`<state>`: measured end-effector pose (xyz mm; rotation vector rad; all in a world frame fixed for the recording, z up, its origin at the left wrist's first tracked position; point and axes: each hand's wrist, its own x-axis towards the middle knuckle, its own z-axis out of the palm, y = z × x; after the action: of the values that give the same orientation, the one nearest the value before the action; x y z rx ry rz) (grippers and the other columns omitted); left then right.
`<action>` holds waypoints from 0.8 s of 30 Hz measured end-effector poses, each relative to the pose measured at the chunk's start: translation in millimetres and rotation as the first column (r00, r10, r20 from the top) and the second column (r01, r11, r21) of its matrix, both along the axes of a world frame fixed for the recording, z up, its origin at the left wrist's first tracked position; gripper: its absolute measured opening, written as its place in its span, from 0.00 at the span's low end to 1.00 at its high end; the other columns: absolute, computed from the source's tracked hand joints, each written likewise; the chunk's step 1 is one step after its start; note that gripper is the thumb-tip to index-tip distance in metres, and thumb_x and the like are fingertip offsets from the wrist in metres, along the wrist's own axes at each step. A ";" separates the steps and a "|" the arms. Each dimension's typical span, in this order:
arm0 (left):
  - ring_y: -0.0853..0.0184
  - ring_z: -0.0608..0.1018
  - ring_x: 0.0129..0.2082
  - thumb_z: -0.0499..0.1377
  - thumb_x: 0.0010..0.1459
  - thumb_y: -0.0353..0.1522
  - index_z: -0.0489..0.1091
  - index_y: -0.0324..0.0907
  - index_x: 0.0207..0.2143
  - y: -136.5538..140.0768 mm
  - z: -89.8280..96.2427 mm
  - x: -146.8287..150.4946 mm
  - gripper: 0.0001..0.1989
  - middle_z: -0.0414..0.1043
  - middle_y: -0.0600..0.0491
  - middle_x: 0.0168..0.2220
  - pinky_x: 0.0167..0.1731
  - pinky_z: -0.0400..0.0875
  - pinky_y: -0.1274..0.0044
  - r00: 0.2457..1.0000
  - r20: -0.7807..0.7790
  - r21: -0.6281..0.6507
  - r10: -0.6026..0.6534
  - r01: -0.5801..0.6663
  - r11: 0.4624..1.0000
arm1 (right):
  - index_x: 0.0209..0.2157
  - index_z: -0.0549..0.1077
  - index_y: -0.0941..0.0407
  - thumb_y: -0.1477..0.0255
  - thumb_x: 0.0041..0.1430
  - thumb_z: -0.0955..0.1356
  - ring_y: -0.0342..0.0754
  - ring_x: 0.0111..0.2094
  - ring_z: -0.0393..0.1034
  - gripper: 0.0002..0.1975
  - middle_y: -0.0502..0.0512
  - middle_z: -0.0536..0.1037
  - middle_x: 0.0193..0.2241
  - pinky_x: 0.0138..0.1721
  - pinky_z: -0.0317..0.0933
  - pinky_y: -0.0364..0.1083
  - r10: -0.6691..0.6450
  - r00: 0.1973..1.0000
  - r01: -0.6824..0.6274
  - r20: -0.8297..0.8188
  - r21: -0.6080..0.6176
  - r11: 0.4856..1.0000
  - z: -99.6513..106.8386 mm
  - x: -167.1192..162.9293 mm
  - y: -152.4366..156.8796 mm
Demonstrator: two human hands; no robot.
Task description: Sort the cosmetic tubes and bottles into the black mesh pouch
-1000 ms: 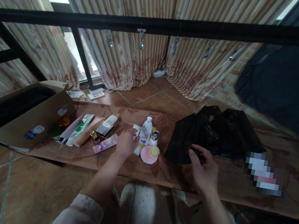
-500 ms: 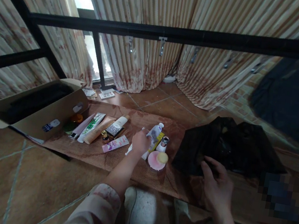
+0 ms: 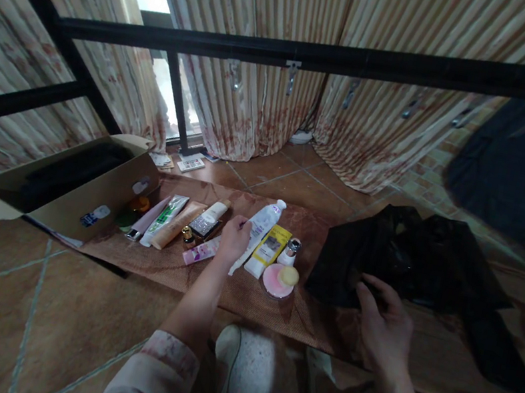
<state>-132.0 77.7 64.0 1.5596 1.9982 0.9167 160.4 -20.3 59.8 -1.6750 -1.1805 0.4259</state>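
Observation:
My left hand (image 3: 232, 244) is over the cloth-covered bench, fingers curled together; whatever they pinch is too small to make out. It is beside a white squeeze tube (image 3: 264, 220) and covers one end of a pink tube (image 3: 199, 252). Right of these are a yellow-and-white tube (image 3: 269, 250), a silver-capped bottle (image 3: 290, 251) and a round pink compact (image 3: 274, 281) with a yellow puff (image 3: 288, 276). My right hand (image 3: 385, 323) has its thumb and forefinger closed at the near edge of a black bag (image 3: 347, 259).
Left on the bench lie a small gold-capped bottle (image 3: 188, 236), a glittery compact (image 3: 203, 225) and several tubes, including a green-and-white one (image 3: 165, 220). An open cardboard box (image 3: 104, 199) stands at the left end. A black metal rail (image 3: 247, 51) crosses before the curtains.
My left hand has moved left, off the white tube, which now lies in fuller view with the yellow tube. My right hand stays at the bag.

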 end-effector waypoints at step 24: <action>0.49 0.78 0.49 0.62 0.50 0.34 0.76 0.37 0.41 -10.6 -1.1 1.1 0.16 0.78 0.34 0.45 0.42 0.69 0.72 0.978 -0.198 -0.345 -0.062 -0.011 0.938 | 0.43 0.79 0.56 0.57 0.55 0.68 0.56 0.42 0.74 0.21 0.61 0.81 0.41 0.45 0.65 0.53 -0.009 1.000 0.010 0.015 -0.030 1.000 6.8 -3.3 -0.2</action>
<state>-130.9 67.1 62.9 1.5217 2.1330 0.3742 157.1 -20.5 66.6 -1.7113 -1.1815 0.4279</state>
